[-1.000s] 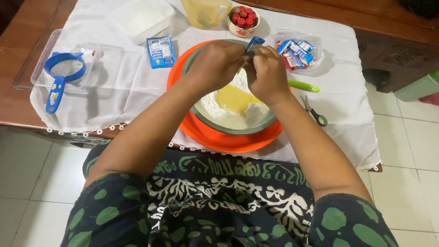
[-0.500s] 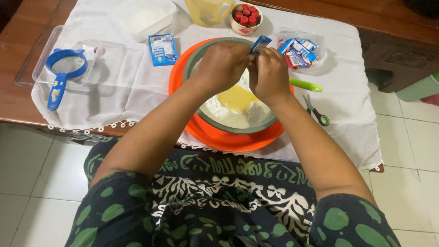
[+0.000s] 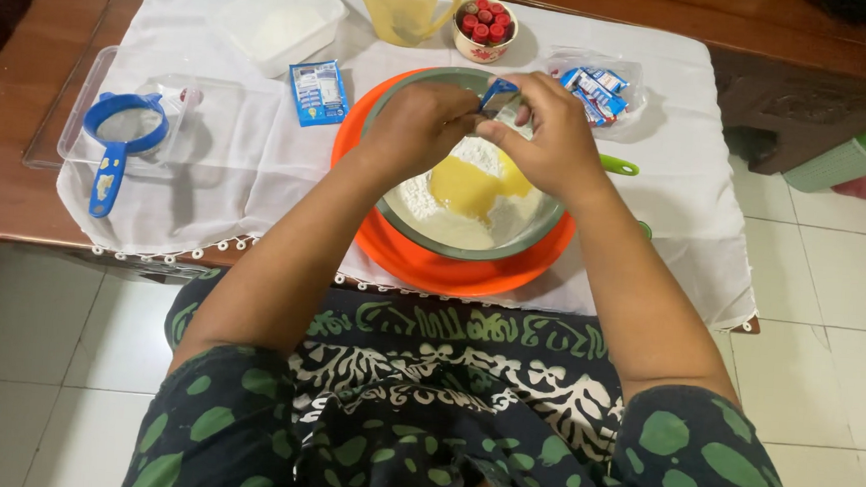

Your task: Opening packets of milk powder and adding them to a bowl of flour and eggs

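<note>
Flour and yellow liquid fill the bowl (image 3: 543, 223) (on an orange basin (image 3: 422, 263)); both hands' fingers (image 3: 518, 129) pinch a small sachet (image 3: 500, 99).

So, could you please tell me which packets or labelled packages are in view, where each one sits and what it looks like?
Small sachet: pinched between the left hand and right hand above the bowl; blue and silvery.
Flat packet: on the white cloth, left of the bowl; rectangular, blue and white.
Bag of sachets: on the cloth, beyond the right hand; clear plastic, blue, white and red packets inside.
</note>
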